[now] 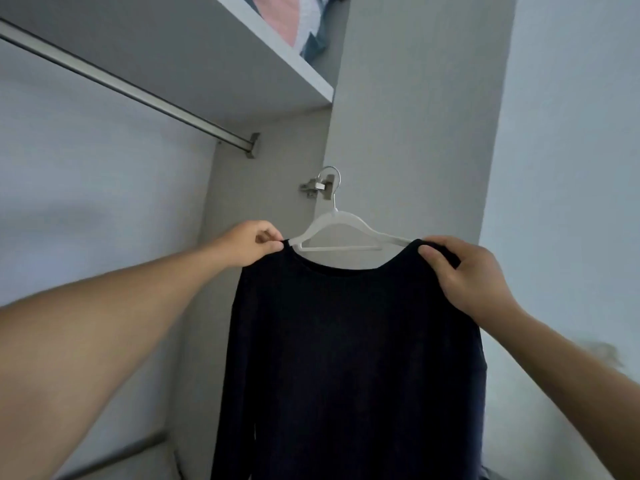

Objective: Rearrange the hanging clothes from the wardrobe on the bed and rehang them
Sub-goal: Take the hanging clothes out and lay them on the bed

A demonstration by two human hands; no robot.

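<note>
A dark navy long-sleeved top [353, 358] hangs on a white plastic hanger [341, 226] with a metal hook, held up in front of the open wardrobe. My left hand [251, 244] pinches the top's left shoulder at the hanger's end. My right hand [467, 275] grips the right shoulder, fingers curled over fabric and hanger arm. The hook points up, free of the bare clothes rail [124, 84], which runs above and to the left.
A white shelf [284, 60] above the rail holds folded pink and blue fabric [304, 19]. The wardrobe side panel [415, 116] with a door hinge [317, 187] stands right behind the hanger. A pale wall lies to the right.
</note>
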